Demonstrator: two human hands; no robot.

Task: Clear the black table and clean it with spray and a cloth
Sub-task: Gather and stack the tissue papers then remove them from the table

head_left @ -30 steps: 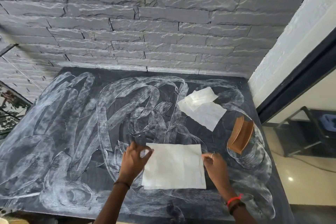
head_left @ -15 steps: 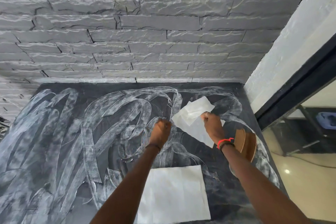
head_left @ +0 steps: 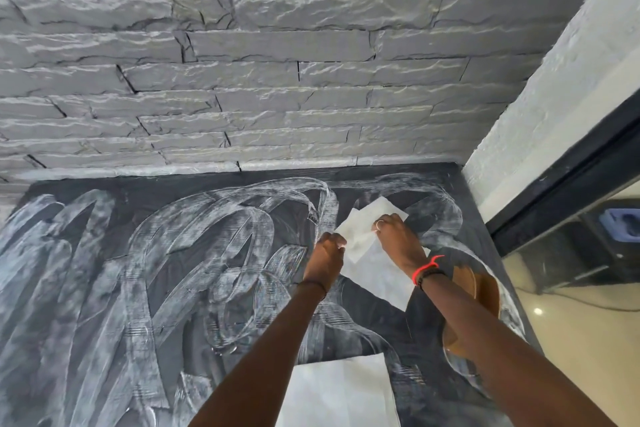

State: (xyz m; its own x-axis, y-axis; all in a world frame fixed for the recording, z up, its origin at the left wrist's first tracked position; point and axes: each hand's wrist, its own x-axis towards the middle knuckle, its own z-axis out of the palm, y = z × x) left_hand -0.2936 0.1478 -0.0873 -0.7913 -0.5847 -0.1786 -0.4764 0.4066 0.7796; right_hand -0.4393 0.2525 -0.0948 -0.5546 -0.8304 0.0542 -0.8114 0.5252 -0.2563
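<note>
The black table (head_left: pixel 104 288) is covered in white smeared streaks. A folded white paper sheet (head_left: pixel 375 274) lies at its far right. My left hand (head_left: pixel 325 256) pinches that sheet's left edge. My right hand (head_left: pixel 398 236), with a ring and a red wristband, presses on and grips the sheet's upper folded flap. A second flat white sheet (head_left: pixel 339 392) lies at the near edge between my forearms, untouched. A brown wooden holder (head_left: pixel 481 291) stands on the table's right side, partly hidden behind my right forearm.
A grey stone-brick wall (head_left: pixel 242 80) rises directly behind the table. A white textured pillar (head_left: pixel 554 97) and a black frame border the right side. Beyond it are a tiled floor (head_left: pixel 571 357) and a dark stand.
Both hands left the near sheet and reached forward to the far folded sheet, then closed on it. The view tilted up toward the wall.
</note>
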